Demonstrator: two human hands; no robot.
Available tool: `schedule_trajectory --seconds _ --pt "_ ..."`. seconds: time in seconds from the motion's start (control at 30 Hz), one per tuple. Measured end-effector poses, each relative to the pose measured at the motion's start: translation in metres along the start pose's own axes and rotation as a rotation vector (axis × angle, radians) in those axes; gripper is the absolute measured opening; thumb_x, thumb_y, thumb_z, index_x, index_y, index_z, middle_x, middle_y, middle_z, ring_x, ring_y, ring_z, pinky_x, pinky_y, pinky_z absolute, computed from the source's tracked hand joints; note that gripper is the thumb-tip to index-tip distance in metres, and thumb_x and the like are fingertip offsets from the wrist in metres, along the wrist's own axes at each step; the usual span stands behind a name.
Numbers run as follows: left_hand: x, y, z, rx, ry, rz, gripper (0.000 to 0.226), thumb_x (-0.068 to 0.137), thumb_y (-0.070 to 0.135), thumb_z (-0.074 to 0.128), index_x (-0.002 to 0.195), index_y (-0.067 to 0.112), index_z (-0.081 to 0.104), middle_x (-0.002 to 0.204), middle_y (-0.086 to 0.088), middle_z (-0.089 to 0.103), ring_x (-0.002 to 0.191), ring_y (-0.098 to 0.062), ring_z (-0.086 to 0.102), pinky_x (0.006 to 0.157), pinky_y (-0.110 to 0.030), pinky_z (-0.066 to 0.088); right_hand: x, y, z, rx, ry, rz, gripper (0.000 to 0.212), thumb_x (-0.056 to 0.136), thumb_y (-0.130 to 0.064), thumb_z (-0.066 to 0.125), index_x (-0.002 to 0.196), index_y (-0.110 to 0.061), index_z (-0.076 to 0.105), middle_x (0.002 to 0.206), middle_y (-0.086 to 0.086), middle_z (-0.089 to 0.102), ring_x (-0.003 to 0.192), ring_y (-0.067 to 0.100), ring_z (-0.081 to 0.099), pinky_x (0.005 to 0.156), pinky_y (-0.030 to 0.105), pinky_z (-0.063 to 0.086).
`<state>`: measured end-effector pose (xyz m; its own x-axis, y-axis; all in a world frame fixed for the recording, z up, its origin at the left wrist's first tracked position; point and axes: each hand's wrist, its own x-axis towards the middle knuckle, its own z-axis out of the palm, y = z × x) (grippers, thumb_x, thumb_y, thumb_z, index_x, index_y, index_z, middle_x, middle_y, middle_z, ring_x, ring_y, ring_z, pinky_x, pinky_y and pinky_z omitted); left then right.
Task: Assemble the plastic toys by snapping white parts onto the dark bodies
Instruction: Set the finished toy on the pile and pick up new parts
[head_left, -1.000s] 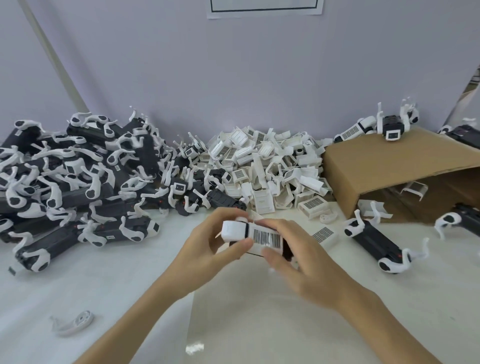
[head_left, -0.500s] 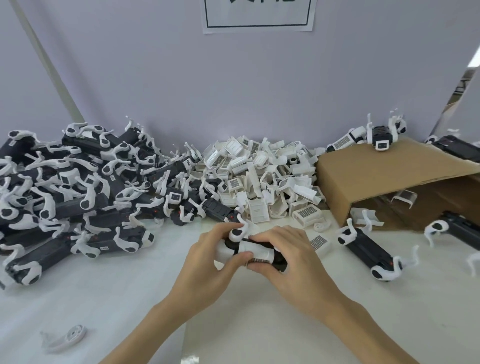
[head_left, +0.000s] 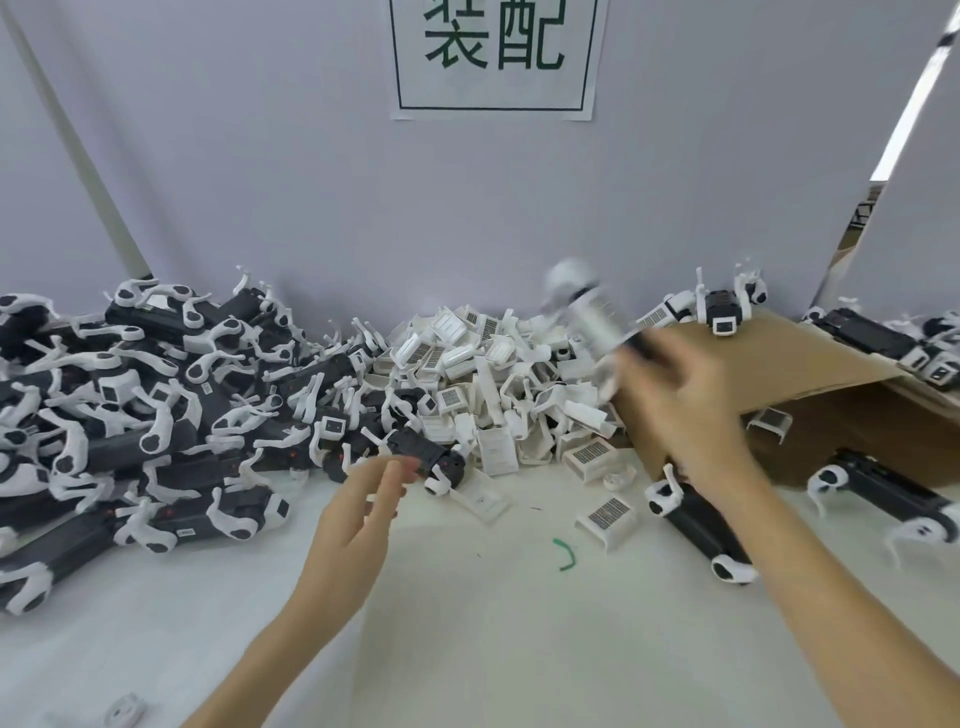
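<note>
Grip: right hand (head_left: 675, 384) seems loosely around a blurred toy (head_left: 592, 312), left hand (head_left: 358, 519) apart and empty; large piles of dark bodies (head_left: 130, 405) and white parts (head_left: 498, 374) remain.

A white paper sign (head_left: 497, 57) with a thin dark border and two large green characters hangs on the grey wall (head_left: 311, 182), above the middle of the table's far edge. A pale pole (head_left: 78, 150) leans across the wall at the left. A brown cardboard box (head_left: 810, 395) lies on its side at the table's right, open towards the near edge. A small green scrap (head_left: 566, 553) lies on the white table (head_left: 519, 649) near its middle.
</note>
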<state>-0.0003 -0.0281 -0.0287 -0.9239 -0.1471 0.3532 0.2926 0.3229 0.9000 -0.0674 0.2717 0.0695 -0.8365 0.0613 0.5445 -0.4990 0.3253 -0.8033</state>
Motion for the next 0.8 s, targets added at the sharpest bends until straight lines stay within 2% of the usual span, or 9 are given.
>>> schedule_trajectory --seconds 0.07,0.13,0.2,0.3,0.4,0.5,0.63,0.7,0.8 --pt "0.001 -0.006 0.0 0.19 -0.053 0.053 0.02 0.107 0.033 0.056 0.111 0.027 0.074 0.116 0.009 0.068 0.111 -0.009 0.062 0.094 -0.032 0.052 0.023 0.004 -0.023 0.293 0.112 0.267 0.084 0.089 -0.045 0.078 0.157 -0.016 0.04 0.151 0.002 0.056 0.135 0.017 0.057 0.117 0.042 0.044" --pt "0.0 -0.015 0.006 0.389 -0.129 0.135 0.019 0.105 0.022 0.064 0.121 0.025 0.072 0.127 0.009 0.06 0.122 -0.014 0.055 0.099 -0.029 0.049 0.019 0.01 -0.027 0.339 -0.002 0.424 0.11 0.077 -0.057 0.078 0.165 -0.025 0.02 0.16 -0.002 0.044 0.137 0.012 0.054 0.115 0.04 0.046" --pt "-0.002 -0.022 0.014 0.536 -0.18 0.178 0.035 0.104 0.026 0.067 0.138 0.028 0.065 0.145 0.005 0.046 0.132 -0.019 0.045 0.109 -0.033 0.044 -0.003 0.019 -0.017 0.259 -0.105 0.442 0.095 0.084 -0.048 0.077 0.162 -0.024 0.027 0.144 -0.003 0.059 0.117 0.011 0.07 0.098 0.031 0.055" --pt "0.002 -0.027 0.022 0.667 -0.242 0.211 0.05 0.106 0.039 0.061 0.154 0.043 0.048 0.167 0.002 0.022 0.145 -0.021 0.032 0.121 -0.04 0.035 -0.035 0.036 0.006 0.314 -0.122 0.398 0.042 0.1 -0.022 0.067 0.14 -0.012 0.058 0.119 0.006 0.076 0.105 0.021 0.076 0.095 0.037 0.059" --pt "0.012 -0.026 0.026 0.696 -0.277 0.264 0.05 0.107 0.037 0.059 0.156 0.039 0.048 0.166 0.007 0.033 0.147 -0.019 0.035 0.123 -0.032 0.03 -0.059 0.042 0.026 0.309 -0.15 0.399 0.02 0.106 -0.012 0.058 0.122 -0.01 0.069 0.109 0.013 0.078 0.097 0.028 0.077 0.089 0.042 0.06" --pt "0.015 -0.024 0.031 0.535 -0.15 0.242 0.039 0.101 0.02 0.072 0.139 0.026 0.068 0.137 0.011 0.062 0.126 -0.02 0.054 0.11 -0.035 0.047 -0.077 0.044 0.037 0.206 -0.256 0.413 0.021 0.107 -0.008 0.053 0.111 -0.009 0.074 0.1 0.013 0.078 0.088 0.027 0.077 0.085 0.04 0.06" --pt "0.01 -0.017 0.027 0.112 0.03 0.141 0.029 0.088 0.017 0.086 0.113 0.031 0.08 0.112 0.012 0.07 0.11 -0.019 0.068 0.097 -0.03 0.06 -0.087 0.038 0.046 0.235 -0.318 0.468 0.024 0.109 -0.007 0.05 0.109 -0.007 0.074 0.096 0.015 0.077 0.086 0.03 0.076 0.08 0.037 0.061" --pt "0.006 -0.007 0.02 -0.084 0.042 0.099 0.024 0.081 0.027 0.091 0.102 0.023 0.078 0.107 0.004 0.07 0.105 -0.022 0.069 0.094 -0.027 0.06 -0.091 0.034 0.052 0.324 -0.339 0.525 0.025 0.11 -0.014 0.049 0.113 -0.004 0.071 0.099 0.018 0.076 0.088 0.033 0.077 0.082 0.038 0.061" --pt "0.0 0.01 0.019 -0.293 -0.021 0.045 0.04 0.071 0.031 0.096 0.081 0.017 0.06 0.1 -0.003 0.07 0.09 -0.025 0.071 0.082 -0.023 0.058 -0.096 0.027 0.063 0.612 -0.351 0.707 0.035 0.109 -0.03 0.051 0.126 -0.002 0.063 0.108 0.026 0.075 0.099 0.043 0.075 0.086 0.044 0.061"
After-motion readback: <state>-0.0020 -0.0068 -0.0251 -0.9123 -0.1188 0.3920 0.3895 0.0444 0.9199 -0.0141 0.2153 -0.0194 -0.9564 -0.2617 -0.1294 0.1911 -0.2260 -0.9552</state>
